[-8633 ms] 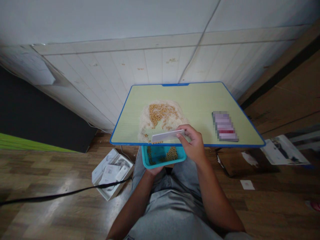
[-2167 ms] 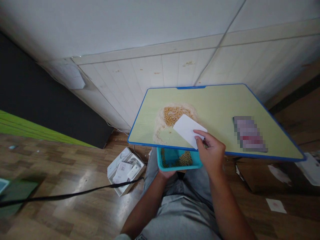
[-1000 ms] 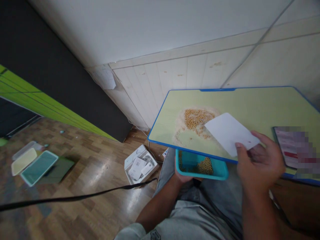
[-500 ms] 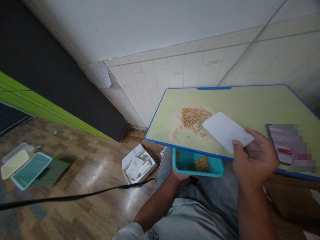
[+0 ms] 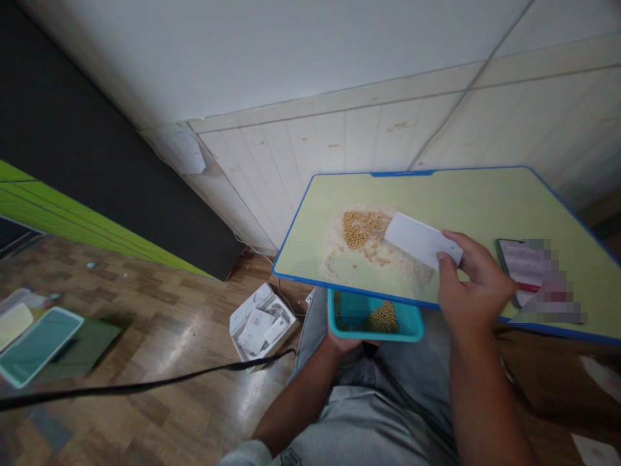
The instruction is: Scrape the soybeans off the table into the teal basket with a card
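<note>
My right hand [image 5: 473, 278] pinches a white card [image 5: 420, 239] by its near right corner, fingers closed. The card's far left end is beside a patch of yellow soybeans [image 5: 359, 230] on the tabletop. Pale, rice-like grains [image 5: 332, 249] lie around and among the beans. Below the table's near edge, my left hand [image 5: 344, 342] grips a turquoise plastic tray [image 5: 412, 330] from its near left side, the fingers mostly hidden beneath. Inside the tray are soybeans [image 5: 383, 317], heaped toward the middle, with more along the left wall.
The light green table [image 5: 475, 200] has a blue rim and stands near the white wall. A phone [image 5: 524, 272] lies on its right part, partly blurred out. On the floor sit an open white box [image 5: 262, 323] and several shallow trays [image 5: 41, 346]. A black strap [image 5: 145, 386] crosses the lower left.
My right hand has turned the card flatter and moved it slightly, with its end nearer the beans. The whole view has shifted a little. The left hand still holds the tray.
</note>
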The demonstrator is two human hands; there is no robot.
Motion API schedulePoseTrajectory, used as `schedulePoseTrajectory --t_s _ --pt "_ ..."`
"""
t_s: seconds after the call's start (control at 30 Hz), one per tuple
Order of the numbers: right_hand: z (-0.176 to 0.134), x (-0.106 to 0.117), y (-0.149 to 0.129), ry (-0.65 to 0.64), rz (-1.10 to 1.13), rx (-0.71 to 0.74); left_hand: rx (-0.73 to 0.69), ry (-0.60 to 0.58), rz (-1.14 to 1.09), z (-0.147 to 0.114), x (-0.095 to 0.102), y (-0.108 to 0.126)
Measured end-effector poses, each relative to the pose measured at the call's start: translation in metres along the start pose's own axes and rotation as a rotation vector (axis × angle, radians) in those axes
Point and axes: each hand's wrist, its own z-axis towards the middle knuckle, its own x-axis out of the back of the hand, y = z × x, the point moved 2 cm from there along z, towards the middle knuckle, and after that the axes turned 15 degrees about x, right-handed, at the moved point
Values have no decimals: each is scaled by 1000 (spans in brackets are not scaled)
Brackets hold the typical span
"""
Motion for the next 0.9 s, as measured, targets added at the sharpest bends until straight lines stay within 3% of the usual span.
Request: schedulePoseTrajectory --t_s 0.27,0.5,0.7,0.9 --pt "6 -39 40 108 148 -65 -21 54 -12 1 11 -1" --pt "30 -57 68 156 264 -79 -21 -10 -9 1 7 -2" --pt "21 -63 64 120 292 -89 3 64 11 0 9 -2" --pt "26 -65 49 23 238 -33 3 60 -8 -1 5 -3"
